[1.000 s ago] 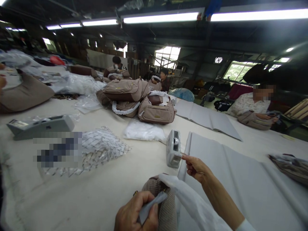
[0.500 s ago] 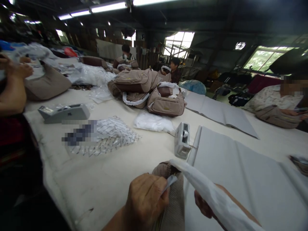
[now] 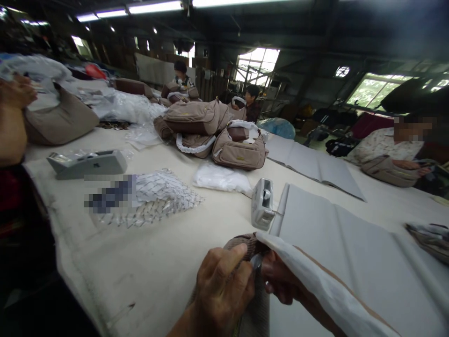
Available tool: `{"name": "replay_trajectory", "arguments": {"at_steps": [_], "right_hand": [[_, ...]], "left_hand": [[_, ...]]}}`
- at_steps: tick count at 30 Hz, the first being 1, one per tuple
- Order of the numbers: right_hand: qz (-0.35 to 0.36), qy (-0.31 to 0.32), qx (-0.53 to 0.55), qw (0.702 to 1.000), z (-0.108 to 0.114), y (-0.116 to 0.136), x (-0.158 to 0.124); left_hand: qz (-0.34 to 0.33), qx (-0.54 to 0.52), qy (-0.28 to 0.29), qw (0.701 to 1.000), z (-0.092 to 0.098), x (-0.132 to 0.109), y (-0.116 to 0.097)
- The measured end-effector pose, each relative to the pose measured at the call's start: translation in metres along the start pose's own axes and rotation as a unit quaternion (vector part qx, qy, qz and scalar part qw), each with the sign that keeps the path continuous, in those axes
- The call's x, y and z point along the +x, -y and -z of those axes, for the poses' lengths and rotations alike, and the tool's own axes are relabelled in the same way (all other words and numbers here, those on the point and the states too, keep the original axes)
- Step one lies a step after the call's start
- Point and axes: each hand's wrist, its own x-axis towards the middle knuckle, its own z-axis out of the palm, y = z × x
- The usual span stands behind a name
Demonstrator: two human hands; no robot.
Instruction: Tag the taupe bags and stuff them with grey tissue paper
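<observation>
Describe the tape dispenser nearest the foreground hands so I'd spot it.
On the whitish table, find the nearer grey sheet. Just left of its far left corner sits the tape dispenser. Its narrow end faces us; the other tape dispenser shows its long side.

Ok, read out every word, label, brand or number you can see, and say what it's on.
No readable text.
Grey dispenser at picture left: dark mark, too small.
Tag on the front piled bag: too small.
Patch on the patterned pack: pixelated, unreadable.
</observation>
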Motion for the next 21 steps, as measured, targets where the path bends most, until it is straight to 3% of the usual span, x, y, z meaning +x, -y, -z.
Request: {"name": "replay_trajectory", "arguments": {"at_steps": [3,8,12,16,21], "right_hand": [[-0.035,0.002,0.007,0.999,-0.006,0.009,-0.001],[-0.007,-0.065,0.020,0.998,-0.017,0.014,-0.001],[0.005,-0.040,0.012,0.999,-0.014,0.013,-0.003],[0.023,-0.008,-0.007,1.000,-0.005,0.002,-0.004],[0.050,-0.056,0.057,0.996,-0.009,-0.024,0.000]], "left_hand": [[-0.016,-0.005,0.001,1.000,0.000,0.003,0.001],[-0.002,-0.026,0.013,1.000,-0.001,0.004,0.002],[0.034,-0.048,0.046,0.997,-0.002,-0.001,0.004],[0.057,-0.086,0.054,0.993,-0.004,-0.005,0.005],[0.162,-0.132,0.082,0.974,-0.001,-0.006,-0.001]]}}
